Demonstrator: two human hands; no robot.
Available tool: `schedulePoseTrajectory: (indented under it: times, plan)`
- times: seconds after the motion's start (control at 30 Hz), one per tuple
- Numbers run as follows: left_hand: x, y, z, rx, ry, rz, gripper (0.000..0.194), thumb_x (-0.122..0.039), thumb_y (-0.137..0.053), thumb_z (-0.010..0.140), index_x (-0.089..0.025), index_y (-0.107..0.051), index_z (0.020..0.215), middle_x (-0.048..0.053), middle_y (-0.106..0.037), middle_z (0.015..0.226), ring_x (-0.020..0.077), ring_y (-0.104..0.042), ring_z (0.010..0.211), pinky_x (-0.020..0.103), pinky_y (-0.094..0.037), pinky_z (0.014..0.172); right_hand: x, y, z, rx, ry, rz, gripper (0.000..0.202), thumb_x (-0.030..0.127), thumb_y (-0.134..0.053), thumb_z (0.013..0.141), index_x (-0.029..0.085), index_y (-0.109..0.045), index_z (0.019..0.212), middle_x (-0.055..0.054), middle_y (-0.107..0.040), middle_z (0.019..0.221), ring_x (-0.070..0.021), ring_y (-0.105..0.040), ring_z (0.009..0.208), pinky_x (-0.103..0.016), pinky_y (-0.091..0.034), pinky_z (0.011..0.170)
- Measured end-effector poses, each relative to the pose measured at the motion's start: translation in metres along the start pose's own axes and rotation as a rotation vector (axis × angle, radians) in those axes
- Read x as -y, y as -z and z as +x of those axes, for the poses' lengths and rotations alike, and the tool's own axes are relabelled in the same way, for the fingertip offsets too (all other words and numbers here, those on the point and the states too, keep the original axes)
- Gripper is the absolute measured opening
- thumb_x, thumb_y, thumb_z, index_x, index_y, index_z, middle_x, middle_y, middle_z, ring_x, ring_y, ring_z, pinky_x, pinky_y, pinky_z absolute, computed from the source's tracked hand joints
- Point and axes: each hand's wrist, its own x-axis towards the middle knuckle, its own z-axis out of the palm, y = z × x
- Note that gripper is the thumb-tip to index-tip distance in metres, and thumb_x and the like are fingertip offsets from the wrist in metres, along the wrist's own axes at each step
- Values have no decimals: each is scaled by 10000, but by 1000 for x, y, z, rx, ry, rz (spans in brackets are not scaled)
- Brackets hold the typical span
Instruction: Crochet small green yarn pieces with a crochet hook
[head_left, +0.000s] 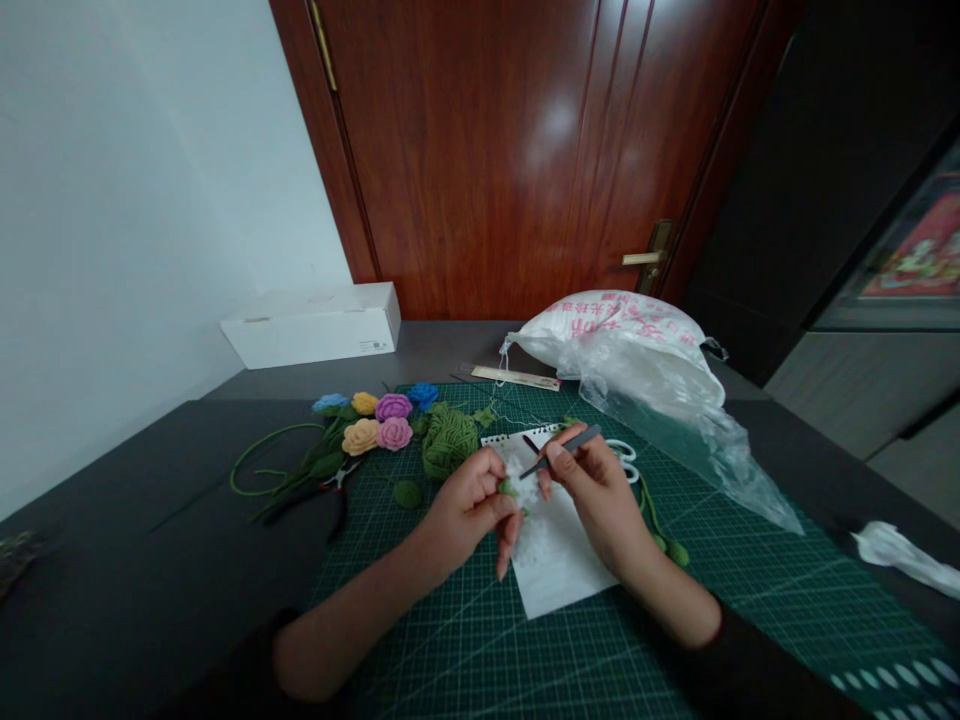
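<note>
My left hand (472, 503) is closed on a small green crocheted piece (508, 488), pinched between thumb and fingers. White fluffy stuffing (529, 486) shows beside it, between my two hands. In my right hand (600, 495) is a pair of dark grey tweezers (576, 440), with the tips pointing into the stuffing. Both hands are above a white sheet of notebook paper (562, 575). A green yarn ball (448, 445) sits just beyond my left hand. White-handled scissors (626, 470) lie partly hidden behind my right hand.
A green cutting mat (420, 640) covers the table's middle. Several crocheted flowers (394, 432) and pliers (339, 482) lie left, near a green leaf (407, 493). Behind are a white box (315, 325) and a stuffed plastic bag (637, 345). Green stems (671, 548) lie right.
</note>
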Motion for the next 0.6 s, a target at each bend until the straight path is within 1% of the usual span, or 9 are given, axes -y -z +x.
schedulePoseTrajectory:
  times: [0.13,0.3,0.4,0.47,0.53,0.6]
  plan:
    - [0,0,1,-5,-2,-13,208,-224,-609,948,-237,-401,961,-66,-629,632,91,-555,385,181,-507,364,0,2,2,-2,-49,55,251,435,-682,914,236,-558,824,56,-573,620,-130,-566,534,-286,-477,584]
    - [0,1,1,-7,13,-10,201,-233,-613,943,-230,-412,952,-59,-643,626,88,-557,386,176,-510,370,0,2,3,14,-67,41,279,449,-711,892,237,-556,798,55,-560,616,-141,-571,530,-294,-483,567]
    - [-1,1,0,12,50,8,207,-269,-629,933,-222,-427,940,-57,-646,587,89,-538,348,171,-486,347,1,1,1,26,-39,5,280,457,-735,876,241,-577,792,51,-563,636,-142,-575,525,-296,-476,551]
    - [-1,0,0,30,78,23,227,-309,-648,923,-217,-440,932,-55,-642,554,89,-514,317,167,-465,324,1,0,0,40,-15,-30,267,455,-757,860,240,-613,796,34,-589,678,-146,-585,551,-300,-477,558]
    - [-2,-2,-1,43,98,37,249,-342,-666,912,-214,-453,933,-58,-630,529,87,-496,300,166,-454,313,1,0,0,73,-8,-56,261,458,-771,847,240,-637,797,21,-604,710,-151,-593,579,-303,-481,565]
    - [-4,-3,-1,44,102,49,267,-358,-674,907,-219,-451,953,-64,-626,526,86,-488,293,164,-449,310,0,2,2,105,-21,-58,280,475,-768,844,241,-626,785,25,-598,703,-148,-585,568,-300,-478,554]
